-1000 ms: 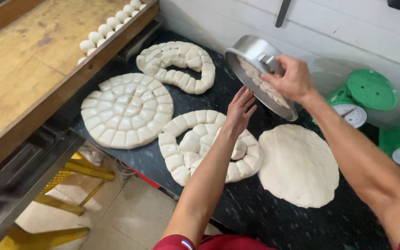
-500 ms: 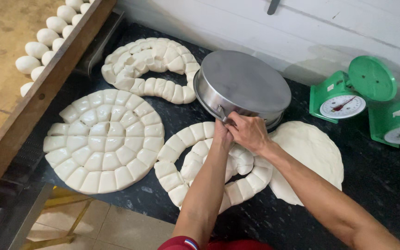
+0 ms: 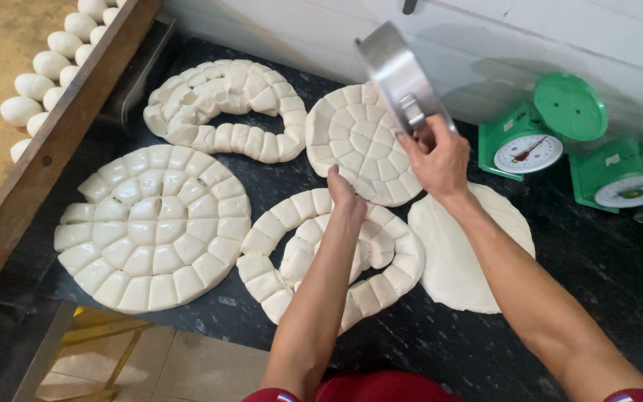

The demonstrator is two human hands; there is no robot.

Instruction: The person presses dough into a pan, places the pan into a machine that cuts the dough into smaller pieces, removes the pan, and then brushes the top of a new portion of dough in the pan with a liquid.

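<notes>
Two hands over dark desk: right hand closed on handle of round metal cutter pan, tilted on edge above freshly cut dough round; left hand flat, fingers together, holding nothing, resting on ring-shaped cut dough just in front of that round. Uncut dough sheet right of ring.

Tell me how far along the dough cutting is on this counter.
Done: a full scored dough round, a freshly cut round and two partly emptied cut rings lie on the black counter; rolled dough balls line the wooden board. In hand: the right hand tilts the round metal cutter off the fresh round; the left hand rests by it. Left: one plain flat dough sheet, uncut.
</notes>
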